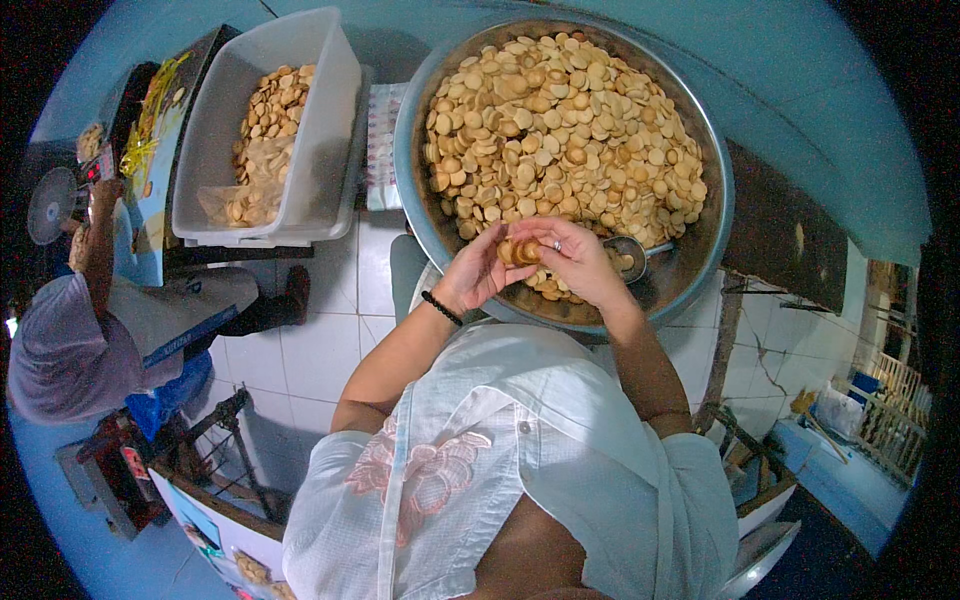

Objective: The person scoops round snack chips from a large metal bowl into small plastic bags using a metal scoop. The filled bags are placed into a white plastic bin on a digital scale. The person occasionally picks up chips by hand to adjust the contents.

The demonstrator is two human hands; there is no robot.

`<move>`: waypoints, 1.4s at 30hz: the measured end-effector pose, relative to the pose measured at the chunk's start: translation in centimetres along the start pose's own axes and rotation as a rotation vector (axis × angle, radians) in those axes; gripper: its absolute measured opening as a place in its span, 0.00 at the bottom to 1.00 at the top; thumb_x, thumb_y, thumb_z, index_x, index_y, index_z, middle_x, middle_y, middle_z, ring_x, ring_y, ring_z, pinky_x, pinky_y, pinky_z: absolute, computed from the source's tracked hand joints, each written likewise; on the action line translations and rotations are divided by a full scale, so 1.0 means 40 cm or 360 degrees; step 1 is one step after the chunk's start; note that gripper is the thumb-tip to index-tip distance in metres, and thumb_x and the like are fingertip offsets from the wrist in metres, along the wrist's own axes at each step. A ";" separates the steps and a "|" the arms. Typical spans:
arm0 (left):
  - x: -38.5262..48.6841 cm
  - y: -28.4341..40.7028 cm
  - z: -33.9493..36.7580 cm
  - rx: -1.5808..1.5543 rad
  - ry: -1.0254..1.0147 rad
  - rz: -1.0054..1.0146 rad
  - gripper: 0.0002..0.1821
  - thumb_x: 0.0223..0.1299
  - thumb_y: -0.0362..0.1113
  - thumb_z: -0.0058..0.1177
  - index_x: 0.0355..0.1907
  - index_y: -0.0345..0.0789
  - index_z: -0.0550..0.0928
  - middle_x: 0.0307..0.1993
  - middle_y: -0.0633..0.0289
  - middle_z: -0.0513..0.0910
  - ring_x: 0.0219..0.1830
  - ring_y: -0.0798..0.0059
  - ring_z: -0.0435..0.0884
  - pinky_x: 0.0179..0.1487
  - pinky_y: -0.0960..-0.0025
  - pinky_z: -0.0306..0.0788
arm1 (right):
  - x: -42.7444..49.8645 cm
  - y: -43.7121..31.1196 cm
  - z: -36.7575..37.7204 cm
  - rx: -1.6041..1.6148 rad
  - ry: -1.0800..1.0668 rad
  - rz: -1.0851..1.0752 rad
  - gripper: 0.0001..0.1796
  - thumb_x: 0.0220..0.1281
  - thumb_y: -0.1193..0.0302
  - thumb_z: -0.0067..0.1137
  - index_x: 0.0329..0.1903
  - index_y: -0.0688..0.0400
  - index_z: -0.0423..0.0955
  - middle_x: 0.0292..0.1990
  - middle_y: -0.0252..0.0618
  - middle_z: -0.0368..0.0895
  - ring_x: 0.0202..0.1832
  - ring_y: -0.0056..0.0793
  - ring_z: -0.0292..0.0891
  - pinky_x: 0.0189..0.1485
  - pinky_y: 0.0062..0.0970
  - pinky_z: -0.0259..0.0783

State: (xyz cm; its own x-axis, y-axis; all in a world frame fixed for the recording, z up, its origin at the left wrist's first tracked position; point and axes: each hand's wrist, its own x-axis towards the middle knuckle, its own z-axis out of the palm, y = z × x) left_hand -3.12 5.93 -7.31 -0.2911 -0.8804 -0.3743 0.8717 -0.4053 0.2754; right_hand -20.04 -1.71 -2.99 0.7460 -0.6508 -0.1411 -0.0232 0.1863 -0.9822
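A large round metal basin stands before me, heaped with small round pale and browned biscuits. Over its near edge, my left hand and my right hand meet around a few browned biscuits. The left palm is turned up with the biscuits resting against its fingers; the right fingers grip them from the other side. A ring is on my right hand and a dark beaded bracelet on my left wrist. Just right of my right hand, a metal scoop lies in the basin with some biscuits in it.
Left of the basin, a translucent plastic bin holds more biscuits and a clear bag of them. Further left, a co-worker sits beside a table with yellow ties. A dark board lies to the right of the basin, by the wall.
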 end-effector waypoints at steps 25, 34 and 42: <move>-0.009 0.059 -0.078 -0.0171 -0.0145 -0.0039 0.34 0.70 0.60 0.33 0.65 0.33 0.66 0.65 0.52 0.68 0.63 0.56 0.70 0.58 0.50 0.74 | 0.196 0.273 -0.078 -0.2140 0.0105 -0.0066 0.36 0.57 0.64 0.61 0.68 0.54 0.59 0.69 0.54 0.54 0.71 0.50 0.50 0.69 0.40 0.56; -0.017 0.062 -0.081 0.0332 -0.0172 -0.0070 0.26 0.63 0.27 0.40 0.66 0.34 0.64 0.65 0.56 0.68 0.64 0.64 0.71 0.63 0.57 0.71 | 0.047 0.170 -0.112 -0.1837 -0.0834 0.0537 0.29 0.54 0.59 0.63 0.58 0.57 0.71 0.57 0.58 0.70 0.59 0.56 0.68 0.61 0.42 0.66; -0.004 0.040 -0.075 0.0564 -0.0099 -0.0273 0.23 0.69 0.31 0.45 0.65 0.36 0.64 0.61 0.60 0.71 0.61 0.67 0.74 0.61 0.63 0.72 | 0.018 0.040 -0.025 -0.1193 -0.0104 -0.0113 0.21 0.57 0.66 0.61 0.55 0.57 0.75 0.47 0.49 0.78 0.50 0.48 0.74 0.53 0.40 0.71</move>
State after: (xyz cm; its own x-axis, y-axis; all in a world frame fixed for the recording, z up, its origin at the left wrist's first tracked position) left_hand -0.47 6.18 -9.47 -0.4534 -0.8014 -0.3902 0.6217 -0.5980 0.5059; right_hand -20.22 -2.62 -4.79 0.7999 -0.5934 -0.0896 -0.4028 -0.4202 -0.8131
